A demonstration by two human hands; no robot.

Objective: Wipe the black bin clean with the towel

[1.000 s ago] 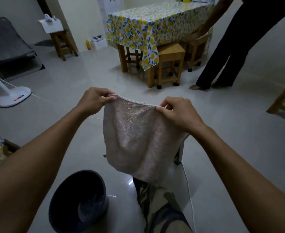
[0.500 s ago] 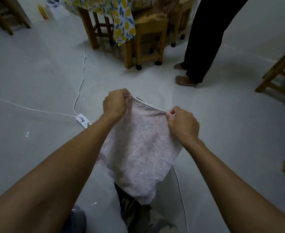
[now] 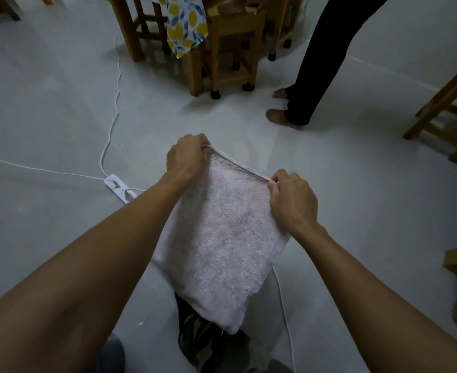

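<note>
Pinching towel (image 3: 222,238) top corners, left hand (image 3: 185,157) and right hand (image 3: 293,196); towel hangs below; bin (image 3: 109,356) barely visible, nearer left arm.

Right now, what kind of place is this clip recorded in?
Most likely a home dining area: wooden stools tucked under a table with a lemon-print tablecloth, a pale tiled floor with a white power strip, and a barefoot person standing nearby.

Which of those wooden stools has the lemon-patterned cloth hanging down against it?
The wooden stool at top centre, beside the dark trouser leg: the lemon-print tablecloth drapes over its left side. The stool at the right edge stands bare.
</note>
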